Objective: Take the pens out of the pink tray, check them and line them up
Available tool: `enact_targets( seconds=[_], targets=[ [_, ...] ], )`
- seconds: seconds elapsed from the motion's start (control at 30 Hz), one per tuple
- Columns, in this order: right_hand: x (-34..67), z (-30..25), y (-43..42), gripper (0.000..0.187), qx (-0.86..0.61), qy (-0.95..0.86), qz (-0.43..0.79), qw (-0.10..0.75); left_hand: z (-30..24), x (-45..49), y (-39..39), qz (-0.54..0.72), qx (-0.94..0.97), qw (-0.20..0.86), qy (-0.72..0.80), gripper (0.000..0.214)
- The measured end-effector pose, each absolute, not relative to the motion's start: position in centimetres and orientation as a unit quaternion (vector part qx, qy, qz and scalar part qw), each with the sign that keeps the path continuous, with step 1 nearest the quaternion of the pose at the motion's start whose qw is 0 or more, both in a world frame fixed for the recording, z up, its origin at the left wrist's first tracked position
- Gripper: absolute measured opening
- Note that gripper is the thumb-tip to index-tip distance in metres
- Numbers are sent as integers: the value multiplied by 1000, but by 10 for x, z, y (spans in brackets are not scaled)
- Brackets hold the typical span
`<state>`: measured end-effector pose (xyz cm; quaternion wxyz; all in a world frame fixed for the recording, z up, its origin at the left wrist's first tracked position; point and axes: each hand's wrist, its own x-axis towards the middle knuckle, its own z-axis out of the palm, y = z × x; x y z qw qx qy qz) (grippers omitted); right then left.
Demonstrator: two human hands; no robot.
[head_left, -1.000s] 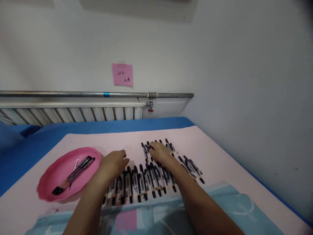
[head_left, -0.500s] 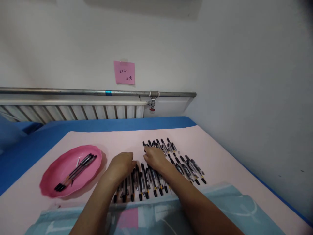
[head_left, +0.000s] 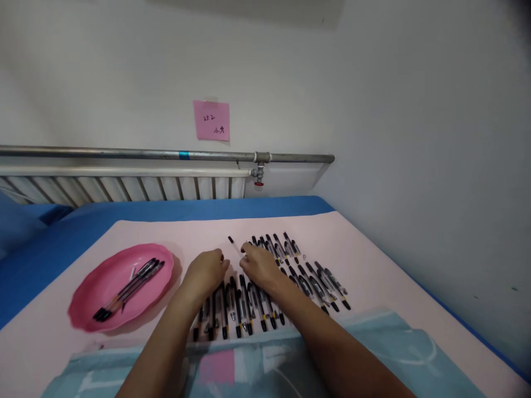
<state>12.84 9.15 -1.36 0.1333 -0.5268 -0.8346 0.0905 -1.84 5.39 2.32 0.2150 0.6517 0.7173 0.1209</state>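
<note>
My right hand (head_left: 260,266) is closed in a pinch on a pen (head_left: 234,245) with a clear barrel, whose black end points up and left. Beside it my left hand (head_left: 207,270) has its fingers curled together; anything in them is hidden. Below both hands lies a row of black-ended pens and pen parts (head_left: 224,315), partly covered by my forearms. More pens form a back group (head_left: 287,247) and a right-hand group (head_left: 319,284). Several pens (head_left: 135,290) and a small white stick (head_left: 131,274) rest in a pink dish (head_left: 81,309) at the left.
Pale pink sheeting (head_left: 373,276) covers the blue surface (head_left: 232,207). A light blue patterned cloth (head_left: 398,337) lies along the front edge. Behind stand a radiator (head_left: 157,189) and a metal pipe with a valve (head_left: 259,176). A wall rises at the right.
My right hand has shifted slightly left, and a pen now sticks out from its fingers toward the far left. My left hand has moved slightly left.
</note>
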Motion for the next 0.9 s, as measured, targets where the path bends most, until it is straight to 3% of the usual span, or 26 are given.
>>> enact_targets(
  seconds=[0.17,0.3,0.43,0.5,0.67,0.9],
  targets=[
    [120,2,85,14,-466,-774,302,304,24,-18,57,268,585,322,695,37],
    [116,10,79,11,-409,-745,394,350,22,-14,58,501,420,475,589,29],
    [130,14,90,16,-417,-751,404,315,22,-15,59,551,383,493,554,26],
    [140,14,98,14,-477,-767,314,294,22,-19,59,558,375,494,551,26],
    [151,2,108,18,-566,-814,90,97,19,-27,61,549,393,472,567,25],
    [140,-16,98,22,-551,-834,20,20,18,-26,60,528,409,469,578,21]
  ],
)
